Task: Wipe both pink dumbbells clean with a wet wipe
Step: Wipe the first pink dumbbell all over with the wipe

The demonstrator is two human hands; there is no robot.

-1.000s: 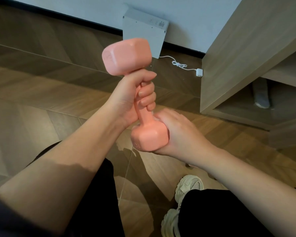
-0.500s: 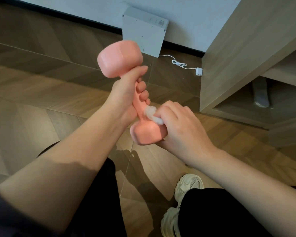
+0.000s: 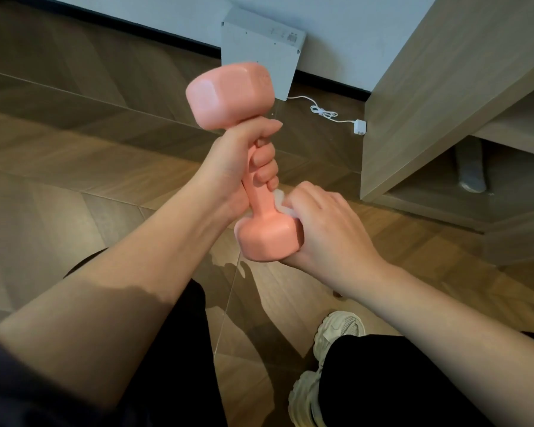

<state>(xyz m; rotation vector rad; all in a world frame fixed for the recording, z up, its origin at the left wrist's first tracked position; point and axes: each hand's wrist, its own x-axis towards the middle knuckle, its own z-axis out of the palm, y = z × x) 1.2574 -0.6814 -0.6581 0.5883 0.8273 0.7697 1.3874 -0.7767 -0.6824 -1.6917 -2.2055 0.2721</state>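
Observation:
One pink dumbbell (image 3: 230,95) stands nearly upright in the air above my knees. My left hand (image 3: 238,167) is closed around its handle just under the upper head. My right hand (image 3: 324,232) presses a crumpled white wet wipe (image 3: 279,200) against the handle's base and the right side of the lower head (image 3: 267,238). Most of the wipe is hidden under my fingers. A second dumbbell is not in view.
Wooden floor lies below. A white box (image 3: 259,53) leans on the wall, with a white cable and plug (image 3: 359,127) beside it. A wooden cabinet (image 3: 444,87) stands at the right. My legs in black trousers and a white shoe (image 3: 336,334) are below.
My right hand shifted from cupping the lower head to pressing the wipe at the handle's base, then slid down along the head's right side. The dumbbell turned slightly in my left hand.

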